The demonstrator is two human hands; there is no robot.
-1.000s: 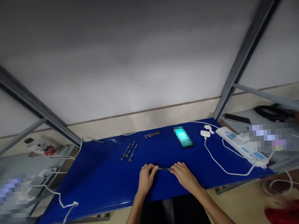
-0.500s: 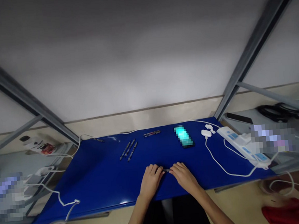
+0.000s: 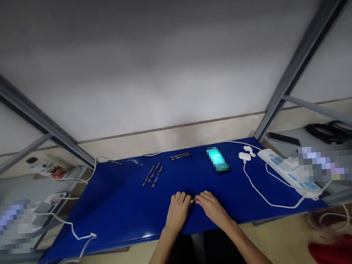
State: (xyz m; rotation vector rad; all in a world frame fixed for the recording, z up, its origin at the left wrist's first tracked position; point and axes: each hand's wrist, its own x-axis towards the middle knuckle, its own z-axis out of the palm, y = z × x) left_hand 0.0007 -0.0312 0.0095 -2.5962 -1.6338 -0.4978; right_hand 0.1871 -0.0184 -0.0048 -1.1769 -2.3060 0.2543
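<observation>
Both of my hands rest near the front edge of a blue table top (image 3: 124,209). My left hand (image 3: 177,211) and my right hand (image 3: 210,206) are closed, fingertips almost touching. Between them only a short dark bit of a pen (image 3: 194,198) shows; the fingers hide the rest. Three dark pens (image 3: 152,175) lie side by side farther back on the left. Two more pens with red marks (image 3: 180,156) lie near the back edge.
A lit phone (image 3: 217,159) lies at the back right, beside a white charger (image 3: 244,156) whose cable runs to a white power strip (image 3: 285,170). A white cable (image 3: 77,237) ends at the front left. Grey shelf posts flank the table. Red cloth (image 3: 340,251) lies bottom right.
My hands have moved toward each other along the pen. The stretch of pen seen between them has shrunk to a small bit.
</observation>
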